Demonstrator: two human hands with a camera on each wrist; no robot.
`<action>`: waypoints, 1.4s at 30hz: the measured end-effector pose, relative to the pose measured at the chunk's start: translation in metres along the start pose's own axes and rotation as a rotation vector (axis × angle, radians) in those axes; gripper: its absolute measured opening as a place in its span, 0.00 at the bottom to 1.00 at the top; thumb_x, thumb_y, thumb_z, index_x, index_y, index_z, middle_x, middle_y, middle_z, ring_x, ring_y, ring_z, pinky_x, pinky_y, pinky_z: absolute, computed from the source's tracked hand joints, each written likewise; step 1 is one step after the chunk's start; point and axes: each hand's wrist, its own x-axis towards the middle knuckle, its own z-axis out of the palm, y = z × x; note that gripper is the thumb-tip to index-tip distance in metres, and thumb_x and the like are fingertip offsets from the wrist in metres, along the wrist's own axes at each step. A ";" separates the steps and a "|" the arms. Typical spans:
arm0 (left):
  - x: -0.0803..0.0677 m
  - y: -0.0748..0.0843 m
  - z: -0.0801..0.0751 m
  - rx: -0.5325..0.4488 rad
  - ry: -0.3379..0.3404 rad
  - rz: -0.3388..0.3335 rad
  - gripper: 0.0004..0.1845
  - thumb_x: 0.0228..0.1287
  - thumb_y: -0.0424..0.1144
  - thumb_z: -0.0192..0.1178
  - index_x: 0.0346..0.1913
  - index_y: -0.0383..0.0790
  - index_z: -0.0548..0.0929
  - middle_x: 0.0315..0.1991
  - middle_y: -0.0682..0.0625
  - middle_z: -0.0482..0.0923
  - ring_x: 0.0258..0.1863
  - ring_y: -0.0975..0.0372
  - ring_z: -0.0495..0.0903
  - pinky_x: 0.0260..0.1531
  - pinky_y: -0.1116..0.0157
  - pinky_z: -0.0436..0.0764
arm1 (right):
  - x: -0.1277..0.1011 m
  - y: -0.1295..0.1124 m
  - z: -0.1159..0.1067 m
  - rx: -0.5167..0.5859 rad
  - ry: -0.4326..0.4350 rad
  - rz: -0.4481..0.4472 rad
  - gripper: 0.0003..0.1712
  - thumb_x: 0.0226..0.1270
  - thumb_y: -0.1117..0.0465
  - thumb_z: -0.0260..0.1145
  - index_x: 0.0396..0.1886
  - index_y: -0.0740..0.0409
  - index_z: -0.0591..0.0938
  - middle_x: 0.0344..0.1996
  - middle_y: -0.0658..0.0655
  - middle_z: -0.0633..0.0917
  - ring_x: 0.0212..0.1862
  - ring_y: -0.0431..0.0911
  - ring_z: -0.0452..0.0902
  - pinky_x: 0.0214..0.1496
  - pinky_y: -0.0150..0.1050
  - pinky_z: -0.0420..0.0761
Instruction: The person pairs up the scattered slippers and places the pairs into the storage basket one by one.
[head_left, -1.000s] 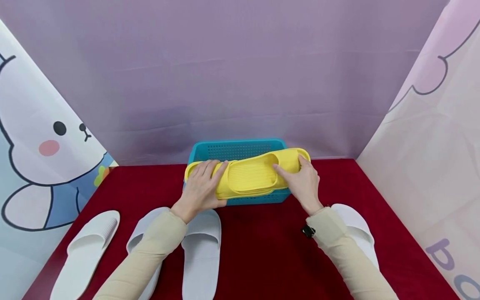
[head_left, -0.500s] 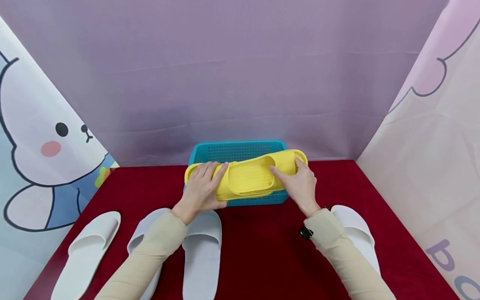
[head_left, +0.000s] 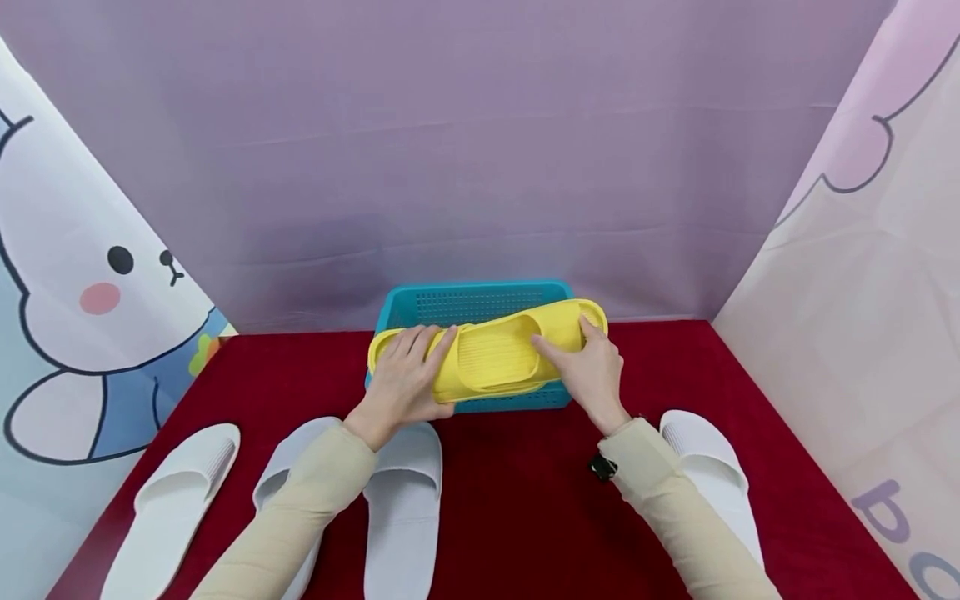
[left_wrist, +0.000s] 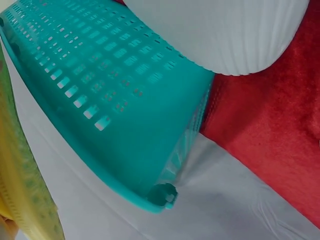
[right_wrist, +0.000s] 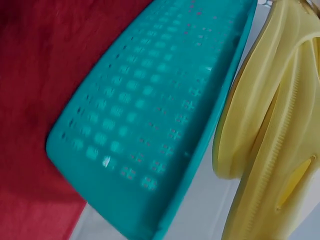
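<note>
A pair of yellow slippers, nested together, is held crosswise over the front of the blue-green plastic basket. My left hand grips the left end, fingers laid over the top. At the other end, my right hand pinches the upper slipper's strap, its thumb at the foot opening. The right wrist view shows both yellow slippers above the basket's rim. Only a yellow edge shows beside the basket in the left wrist view. The slippers hide part of the basket's inside.
White slippers lie on the red cloth: one far left, one partly under my left sleeve, one in front of the basket, one at right. A purple curtain stands behind the basket.
My right hand and the right end of the yellow slippers have shifted slightly left. My left hand stays almost where it was, still gripping.
</note>
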 end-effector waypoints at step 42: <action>-0.009 -0.015 -0.002 -0.102 -0.171 -0.090 0.60 0.25 0.64 0.68 0.66 0.40 0.58 0.58 0.42 0.66 0.55 0.49 0.66 0.54 0.50 0.69 | -0.006 0.007 -0.003 0.116 0.181 -0.069 0.47 0.44 0.41 0.71 0.63 0.58 0.69 0.55 0.59 0.76 0.47 0.51 0.73 0.45 0.44 0.76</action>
